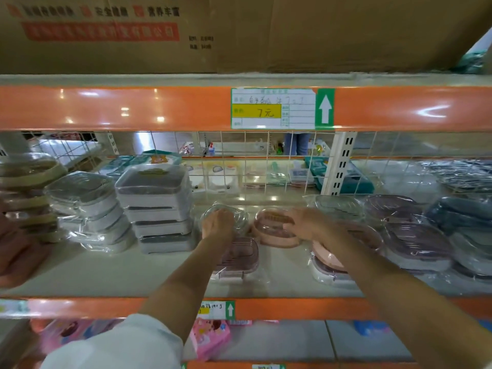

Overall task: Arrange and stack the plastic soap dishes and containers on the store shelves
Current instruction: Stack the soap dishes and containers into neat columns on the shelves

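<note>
Head view shows my left hand (pixel 217 222) curled over a clear soap dish (pixel 226 217) deep on the shelf (pixel 133 272), and my right hand (pixel 303 225) gripping a pink round dish (pixel 274 230) just beside it. Both look light, stiff, thin plastic in slippery film, so I judge a hold across the rim or lid edges is safest, since squeezing the lid could crack it. Under my left wrist lies one mauve ribbed dish (pixel 239 259); under my right forearm, one pink and white dish (pixel 327 265). Left of my left hand stands a stack of four grey-white boxes (pixel 159 209), then about four bagged clear dishes (pixel 87 209). Right of my right hand lie several purple and blue dishes (pixel 415 235), too overlapped to count.
</note>
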A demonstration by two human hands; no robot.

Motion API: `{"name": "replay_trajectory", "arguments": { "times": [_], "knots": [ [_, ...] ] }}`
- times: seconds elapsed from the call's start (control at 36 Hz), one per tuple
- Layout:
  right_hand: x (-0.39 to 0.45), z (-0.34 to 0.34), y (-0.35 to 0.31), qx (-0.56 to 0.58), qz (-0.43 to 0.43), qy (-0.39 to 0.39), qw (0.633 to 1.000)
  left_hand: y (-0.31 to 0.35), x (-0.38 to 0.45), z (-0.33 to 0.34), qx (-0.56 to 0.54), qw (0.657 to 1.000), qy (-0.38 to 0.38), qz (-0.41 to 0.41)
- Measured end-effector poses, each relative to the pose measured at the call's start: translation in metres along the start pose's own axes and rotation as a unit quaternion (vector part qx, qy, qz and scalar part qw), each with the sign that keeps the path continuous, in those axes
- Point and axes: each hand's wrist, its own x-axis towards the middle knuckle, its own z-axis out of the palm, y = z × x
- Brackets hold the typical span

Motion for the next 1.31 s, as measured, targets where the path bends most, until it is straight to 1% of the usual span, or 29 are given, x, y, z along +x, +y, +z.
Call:
{"name": "replay_trajectory", "arguments": {
  "times": [0.06,0.11,0.22,0.33,0.39,0.56,0.64,0.78,0.89,0.94,1.03,1.11,1.19,1.31],
  "knots": [
    [0.0,-0.013,0.011,0.048,0.007,0.02,0.999,0.001,-0.002,-0.002,0.004,1.0,0.001,-0.01],
    [-0.002,-0.028,0.027,0.087,0.022,0.027,0.996,0.002,-0.004,-0.003,0.017,1.0,0.001,-0.003],
    [-0.013,-0.046,0.064,0.135,0.076,-0.002,0.988,0.008,-0.005,-0.004,0.036,0.999,-0.005,-0.003],
    [-0.027,-0.052,0.091,0.125,0.101,-0.047,0.986,0.017,-0.004,-0.003,0.061,0.998,-0.004,-0.011],
    [-0.029,-0.052,0.102,0.124,0.104,-0.054,0.985,0.024,-0.005,-0.003,0.061,0.998,0.0,-0.009],
    [-0.027,-0.05,0.116,0.135,0.107,-0.064,0.983,0.034,-0.008,-0.004,0.046,0.999,0.009,-0.022],
    [-0.024,-0.048,0.118,0.145,0.082,-0.069,0.984,0.032,-0.01,-0.004,0.028,0.999,0.003,-0.033],
    [-0.025,-0.046,0.123,0.128,0.065,-0.039,0.989,0.022,-0.014,-0.005,-0.004,0.999,-0.021,-0.028],
    [-0.026,-0.052,0.115,0.139,0.056,0.028,0.988,0.009,-0.017,-0.007,-0.025,0.999,-0.023,0.007],
    [-0.026,-0.057,0.106,0.148,0.05,0.06,0.986,0.004,-0.018,-0.01,-0.037,0.998,-0.042,0.024],
    [-0.022,-0.065,0.082,0.145,0.031,0.088,0.985,-0.009,-0.018,-0.011,-0.082,0.994,-0.056,0.049],
    [-0.014,-0.069,0.045,0.153,-0.003,0.09,0.984,-0.021,-0.024,-0.016,-0.108,0.987,-0.078,0.087],
    [-0.002,-0.064,0.006,0.154,-0.032,0.074,0.985,-0.03,-0.031,-0.017,-0.145,0.977,-0.081,0.132],
    [0.016,-0.054,-0.048,0.145,-0.058,0.044,0.987,-0.053,-0.041,-0.019,-0.134,0.977,-0.094,0.133]
  ]
}}
